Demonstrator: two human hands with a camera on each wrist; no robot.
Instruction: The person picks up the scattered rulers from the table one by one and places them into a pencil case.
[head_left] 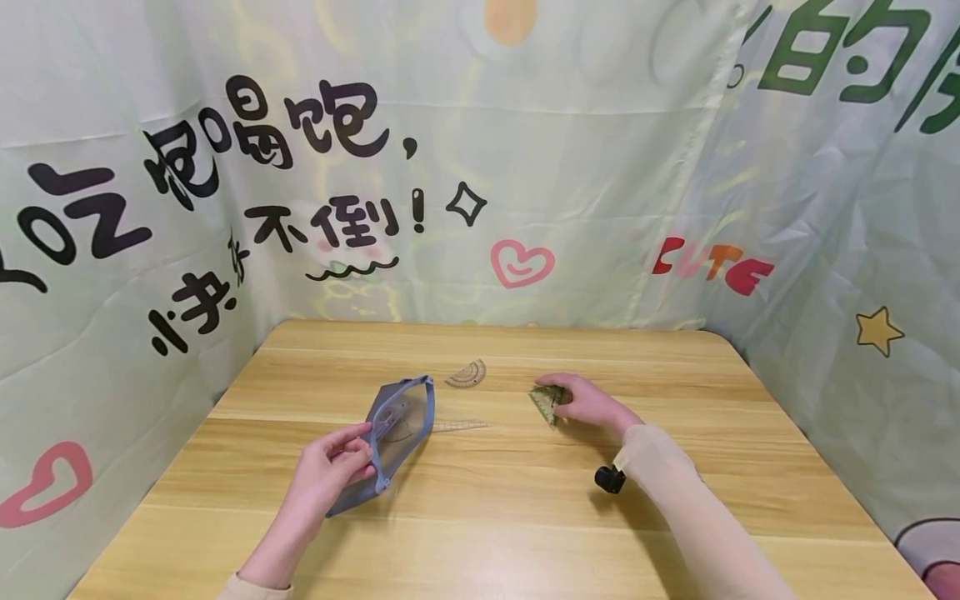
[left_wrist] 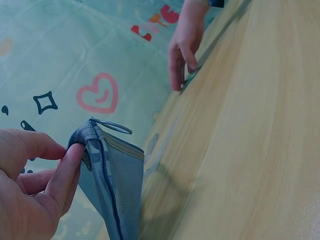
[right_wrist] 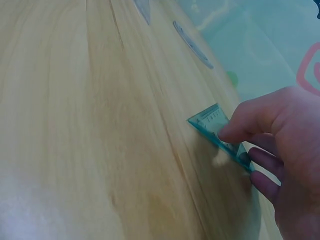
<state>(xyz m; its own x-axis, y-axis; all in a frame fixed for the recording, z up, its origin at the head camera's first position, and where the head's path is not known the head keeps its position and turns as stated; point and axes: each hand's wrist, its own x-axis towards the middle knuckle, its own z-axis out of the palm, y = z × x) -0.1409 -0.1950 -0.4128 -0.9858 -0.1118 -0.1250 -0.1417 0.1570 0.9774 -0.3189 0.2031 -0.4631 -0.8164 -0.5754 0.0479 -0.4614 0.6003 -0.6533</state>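
A blue zippered pouch stands with its mouth spread wide, left of the table's middle. My left hand pinches the pouch's near rim between thumb and fingers; the left wrist view shows the grip at the zipper corner. Clear plastic pieces show within the pouch mouth, their kind unclear. To the right, my right hand holds a green see-through set square by one side. In the right wrist view, the thumb lies over the set square, which is tilted close over the wood.
A clear protractor lies on the wooden table behind the pouch. A clear ruler lies just right of the pouch, its left end hidden behind it. Printed cloth hangs along the table's back and sides.
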